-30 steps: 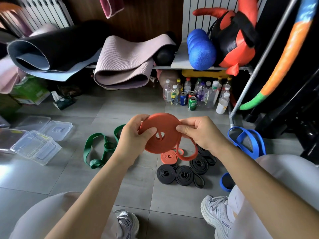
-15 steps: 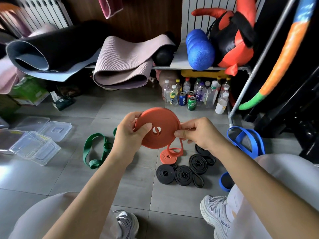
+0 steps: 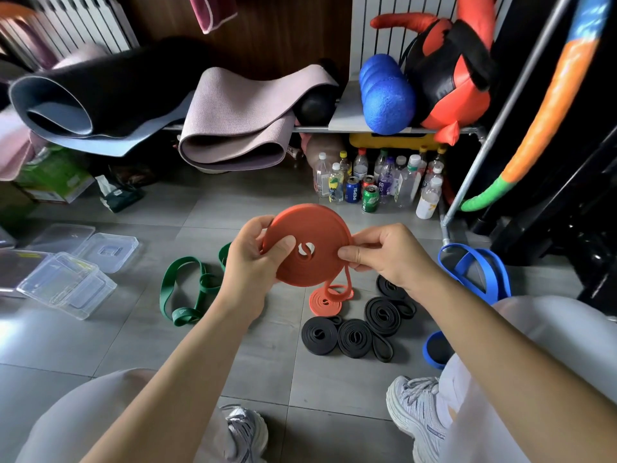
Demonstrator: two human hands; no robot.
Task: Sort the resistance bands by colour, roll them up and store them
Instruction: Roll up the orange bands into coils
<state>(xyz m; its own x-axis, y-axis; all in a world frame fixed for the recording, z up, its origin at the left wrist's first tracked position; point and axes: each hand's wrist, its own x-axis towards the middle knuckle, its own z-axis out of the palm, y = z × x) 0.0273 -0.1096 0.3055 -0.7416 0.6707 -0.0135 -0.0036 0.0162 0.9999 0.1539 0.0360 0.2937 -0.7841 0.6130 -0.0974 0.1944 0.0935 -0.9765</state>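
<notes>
I hold a large orange band coil (image 3: 312, 228) upright in mid-air above the floor. My left hand (image 3: 257, 262) grips its left edge, thumb across the face. My right hand (image 3: 384, 253) pinches its right edge, where a short loose tail hangs down. On the floor below lies a smaller rolled orange band (image 3: 325, 302). Several rolled black bands (image 3: 354, 337) lie in a cluster beside it. An unrolled green band (image 3: 187, 289) sprawls to the left. An unrolled blue band (image 3: 480, 272) lies at the right, with a rolled blue band (image 3: 434, 352) by my right knee.
Clear plastic boxes and lids (image 3: 66, 282) sit at the left on the grey tiled floor. Bottles and cans (image 3: 370, 185) stand under a shelf holding rolled mats (image 3: 233, 128) and a blue foam roller (image 3: 384, 98). A metal rack leg (image 3: 447, 225) stands at the right. My shoes (image 3: 417, 412) are near.
The hanging orange tail has grown shorter as it wound onto the coil, and the coil has turned slightly in my hands and risen a little.
</notes>
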